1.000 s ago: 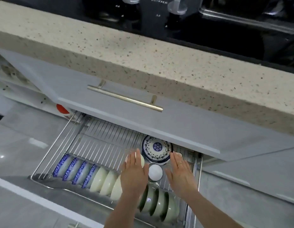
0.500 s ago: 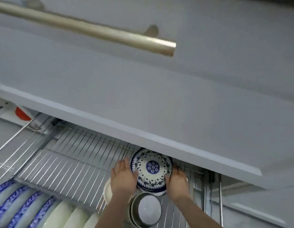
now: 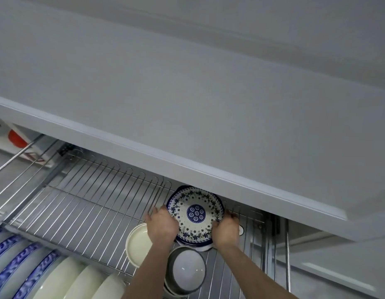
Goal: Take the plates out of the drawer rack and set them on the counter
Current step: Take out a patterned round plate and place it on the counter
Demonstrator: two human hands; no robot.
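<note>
**Two-handed grasp on the patterned plates, far right of the drawer rack**

Nearest the viewer, along the near edge of the drawer rack [image 3: 90, 201], a row of upright dishes [image 3: 47, 275] stands on edge, blue-banded at the left and cream toward the middle. To their right sits a grey-rimmed bowl [image 3: 186, 269], with a cream plate [image 3: 136, 242] lying flat just beside it.

Beyond these, both forearms reach in. The left hand [image 3: 162, 226] is closed on the left rim of the patterned plates [image 3: 194, 214]. The right hand [image 3: 226, 230] is closed on the right rim, its thumb over the edge. The plates appear to be a short stack, since further rims show beneath the top one. They lie near the rack's far right corner, partly under the upper drawer front [image 3: 187, 104], which overhangs the far edge.

Step in hand, as judged: the grasp is made and the lift is about to start. The next move calls for drawing the stack toward the near edge first, so that it clears the overhang. It can then be raised level, so the lower plates do not slide, and carried to the tabletop, which is out of view.
</note>
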